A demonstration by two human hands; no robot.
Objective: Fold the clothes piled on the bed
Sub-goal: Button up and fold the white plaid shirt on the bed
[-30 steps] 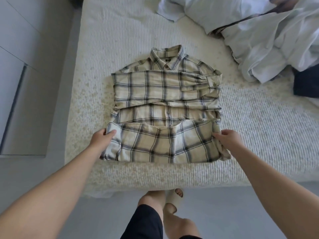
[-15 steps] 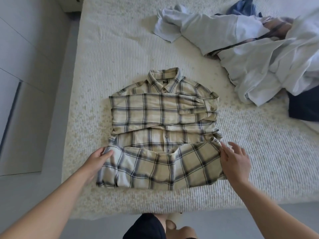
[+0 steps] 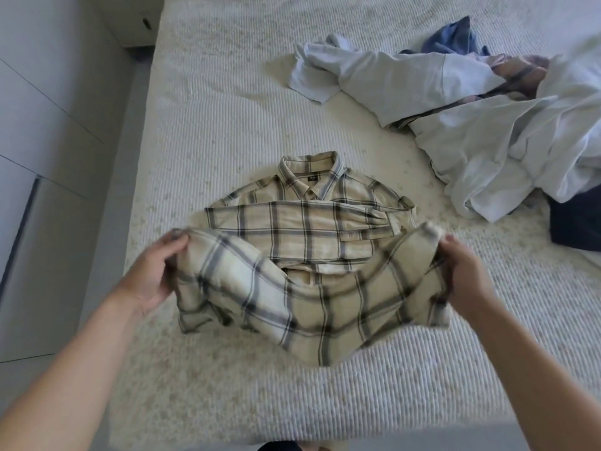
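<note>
A beige plaid shirt lies on the bed, collar pointing away from me, sleeves folded across its chest. Its lower half is lifted off the bed and sags in the middle between my hands. My left hand grips the left edge of the raised part. My right hand grips the right edge. A pile of unfolded clothes, mostly white and pale blue, lies at the back right of the bed.
A dark navy garment lies at the right edge, below the pile. A blue piece pokes out behind the pile. White cabinet fronts and a narrow floor strip run along the bed's left side.
Both hands have taken hold of the shirt's folded lower half and raised it off the bed toward the collar. The view has tilted up, showing more of the bed.
</note>
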